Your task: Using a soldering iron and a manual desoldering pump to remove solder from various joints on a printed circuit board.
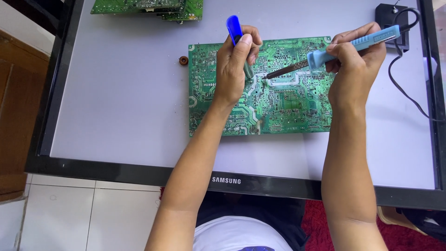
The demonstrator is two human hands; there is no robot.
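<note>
A green circuit board (278,102) lies solder side up on a flat grey screen panel (116,93). My left hand (234,65) grips a blue desoldering pump (236,32) held upright, its metal tip on the board near the centre. My right hand (355,65) holds a light blue soldering iron (357,44), its dark tip (274,74) touching the board just right of the pump's tip.
A small copper coil (184,60) sits left of the board. More green circuit boards (148,7) lie at the top edge. The iron's black cord (404,88) runs from a black stand (392,21) at top right. The panel has a black frame (139,172).
</note>
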